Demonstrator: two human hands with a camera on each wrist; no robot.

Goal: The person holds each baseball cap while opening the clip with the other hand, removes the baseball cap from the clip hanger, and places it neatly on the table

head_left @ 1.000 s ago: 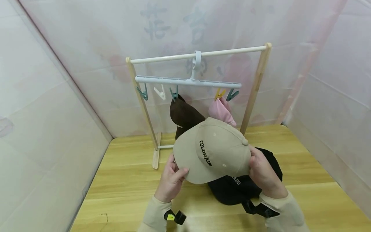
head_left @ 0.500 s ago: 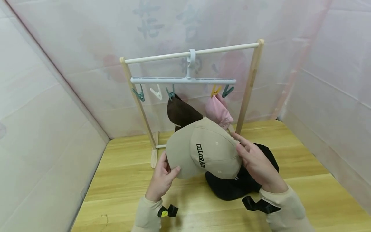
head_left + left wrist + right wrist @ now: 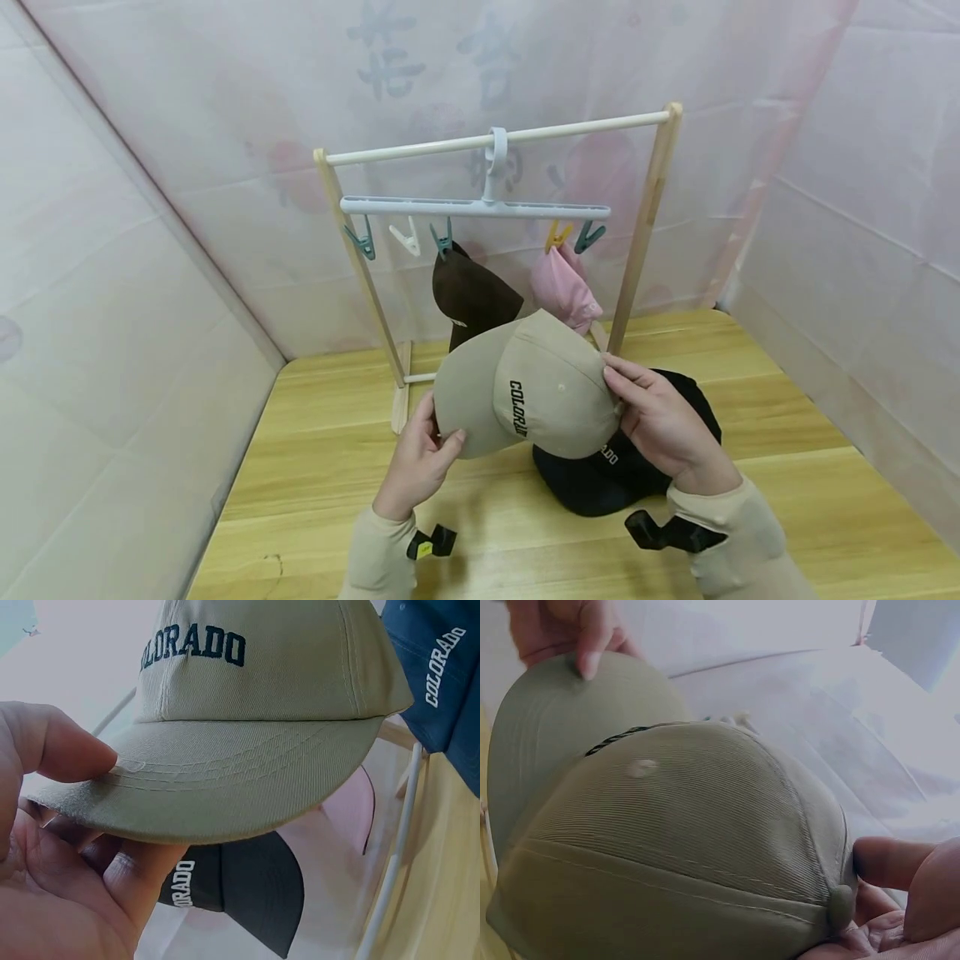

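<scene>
Above a wooden table [image 3: 787,433], left hand [image 3: 416,462] and right hand [image 3: 660,425] pinch a beige cap [image 3: 528,387], fingers curled on brim and crown

sleeves [image 3: 738,533]: beige, long, ribbed cuffs | wrists: black strapped camera mounts [image 3: 667,531] | hands bare

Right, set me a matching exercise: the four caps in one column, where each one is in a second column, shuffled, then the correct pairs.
Caps:
1. beige cap
2. black cap
3. brown cap
4. pink cap

Places:
A. lying on the wooden table
B. hanging from the yellow clip
C. held between the left hand and right hand
D. hanging from a teal clip

Pairs: 1-C, 2-A, 3-D, 4-B
</scene>
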